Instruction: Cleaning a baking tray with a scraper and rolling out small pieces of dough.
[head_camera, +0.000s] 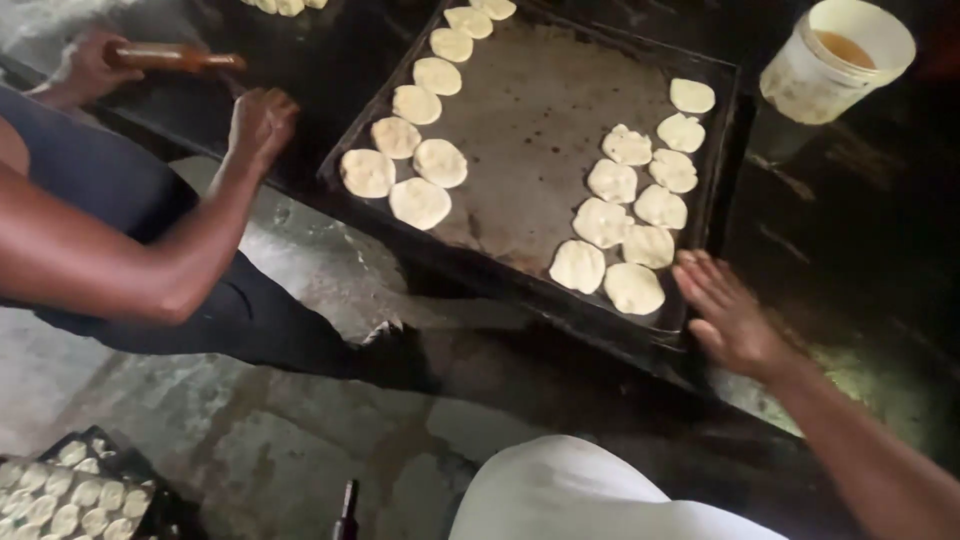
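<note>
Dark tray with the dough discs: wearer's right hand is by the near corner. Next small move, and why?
Probably a short reach left onto the nearest dough disc. The right hand is open, fingers spread, empty, over the rim of the tray beside that disc. The discs sit in two bands, the tray's middle bare. The left hand is out of view; the hands with the rolling pin are a co-worker's.

Right hand (728, 318) beside dough-lined tray (540, 130)
</note>
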